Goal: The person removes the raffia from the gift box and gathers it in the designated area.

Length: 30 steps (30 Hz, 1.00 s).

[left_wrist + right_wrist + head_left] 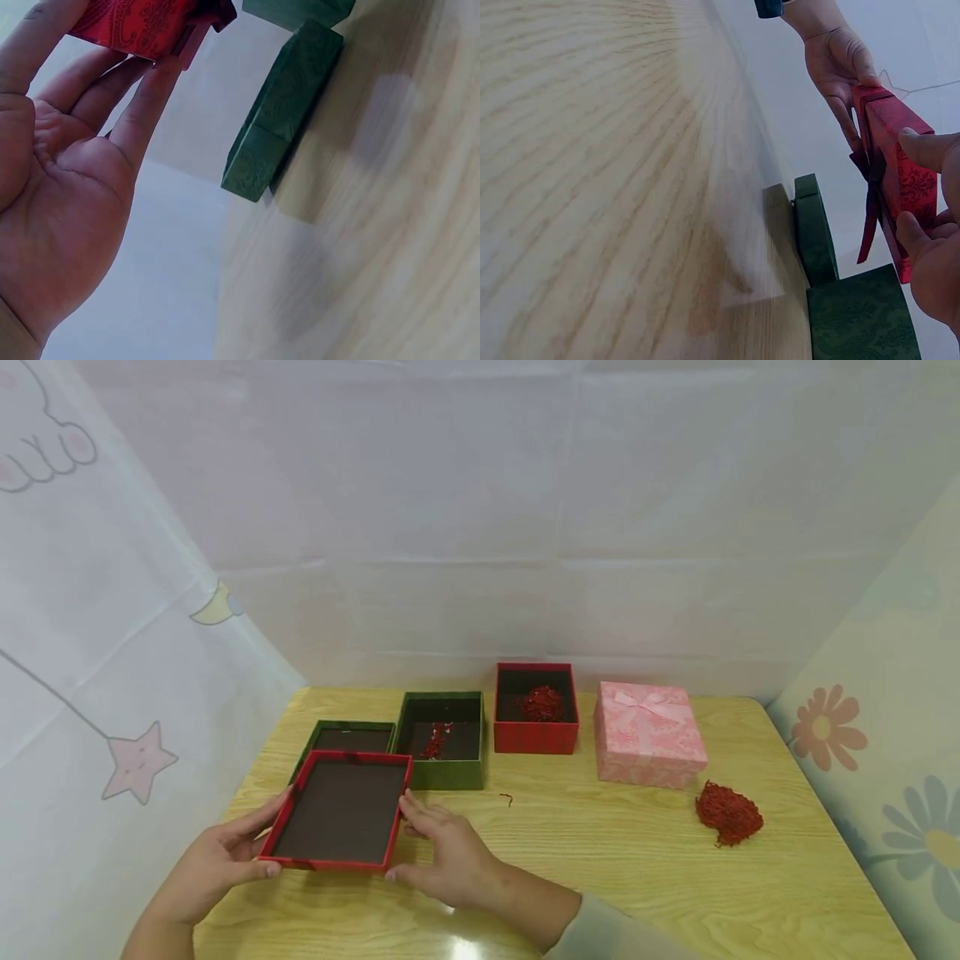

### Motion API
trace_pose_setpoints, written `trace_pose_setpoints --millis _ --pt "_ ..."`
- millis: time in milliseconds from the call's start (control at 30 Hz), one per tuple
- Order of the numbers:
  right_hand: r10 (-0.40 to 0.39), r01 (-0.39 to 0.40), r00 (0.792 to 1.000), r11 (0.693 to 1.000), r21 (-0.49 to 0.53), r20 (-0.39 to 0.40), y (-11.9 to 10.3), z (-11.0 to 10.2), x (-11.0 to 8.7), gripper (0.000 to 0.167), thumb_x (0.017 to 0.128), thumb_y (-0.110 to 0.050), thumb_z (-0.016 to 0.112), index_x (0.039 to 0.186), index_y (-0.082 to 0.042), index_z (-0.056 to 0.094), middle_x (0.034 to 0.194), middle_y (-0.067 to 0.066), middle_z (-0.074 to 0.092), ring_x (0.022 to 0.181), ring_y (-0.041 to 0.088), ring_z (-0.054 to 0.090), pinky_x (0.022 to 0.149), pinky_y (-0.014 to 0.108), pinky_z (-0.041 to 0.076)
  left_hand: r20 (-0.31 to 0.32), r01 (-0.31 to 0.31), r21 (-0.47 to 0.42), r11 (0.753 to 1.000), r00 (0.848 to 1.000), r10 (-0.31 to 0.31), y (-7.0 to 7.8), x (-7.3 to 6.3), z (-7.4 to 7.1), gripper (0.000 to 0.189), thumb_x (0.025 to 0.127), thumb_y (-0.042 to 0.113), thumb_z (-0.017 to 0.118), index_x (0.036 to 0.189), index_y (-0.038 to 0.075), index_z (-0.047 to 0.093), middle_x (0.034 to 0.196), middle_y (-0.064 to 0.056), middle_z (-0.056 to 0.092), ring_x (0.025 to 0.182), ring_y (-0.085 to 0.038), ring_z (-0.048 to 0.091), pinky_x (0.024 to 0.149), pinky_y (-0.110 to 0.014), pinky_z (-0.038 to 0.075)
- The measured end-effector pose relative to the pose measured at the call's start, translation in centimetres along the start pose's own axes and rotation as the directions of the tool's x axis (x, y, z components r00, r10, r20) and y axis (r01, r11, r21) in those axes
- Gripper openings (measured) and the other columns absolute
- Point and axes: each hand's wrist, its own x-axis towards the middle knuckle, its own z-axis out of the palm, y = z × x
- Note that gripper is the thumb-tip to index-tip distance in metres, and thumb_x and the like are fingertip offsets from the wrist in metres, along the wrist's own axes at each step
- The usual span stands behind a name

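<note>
A red box lid (pixel 341 810), its dark inside facing up, is held above the front left of the table. My left hand (pixel 217 856) grips its left side, thumb at the near corner and fingers along the edge. On the opposite side my right hand (pixel 446 852) holds the rim between thumb and fingers. Seen from the right wrist, the lid (pixel 900 150) hangs clear of the tabletop, with a dark ribbon dangling from its underside. Behind it lie a green lid (pixel 352 739) and an open green box (pixel 450 774) with red and white bits inside.
An open red box (pixel 536 739) holding a clump of red shredded paper (pixel 542 703) stands at the back. Right of it sits a closed pink gift box (pixel 648 735) with a bow. Another red paper clump (pixel 727 814) lies at the right on the wooden table (pixel 600 860).
</note>
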Motion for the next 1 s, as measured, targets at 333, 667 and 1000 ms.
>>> trace_pose_setpoints --millis 333,667,1000 --pt "-0.018 0.019 1.0 0.997 -0.079 0.016 0.3 1.5 -0.5 0.086 0.093 -0.044 0.079 0.158 -0.004 0.041 0.163 0.007 0.037 0.144 0.023 0.046 0.117 0.041 0.041 0.01 0.055 -0.029 0.998 0.998 -0.055 -1.0 -1.6 -0.3 0.083 0.09 -0.028 0.057 0.16 -0.009 0.017 0.168 0.006 0.031 0.138 -0.017 0.053 0.087 -0.03 0.06" --pt "0.007 0.005 0.997 0.99 -0.144 0.082 0.2 2.8 -0.9 0.086 0.092 -0.047 0.079 0.158 -0.005 0.043 0.163 0.007 0.038 0.144 0.02 0.046 0.116 0.035 0.041 -0.107 0.346 0.036 0.937 0.934 -0.341 -1.2 -3.2 -0.1 0.085 0.095 -0.01 0.067 0.164 0.003 0.02 0.158 0.025 0.04 0.134 -0.002 0.052 0.096 -0.04 0.056" --pt "-0.021 0.04 0.992 0.988 -0.149 0.124 0.7 3.7 -0.8 0.09 0.09 -0.05 0.079 0.156 -0.001 0.043 0.161 0.011 0.04 0.143 0.018 0.047 0.114 0.029 0.041 -0.126 0.441 0.067 0.895 0.893 -0.431 -1.7 -3.8 -0.7 0.085 0.096 -0.003 0.071 0.162 -0.001 0.017 0.148 0.031 0.048 0.129 0.002 0.056 0.099 -0.033 0.054"
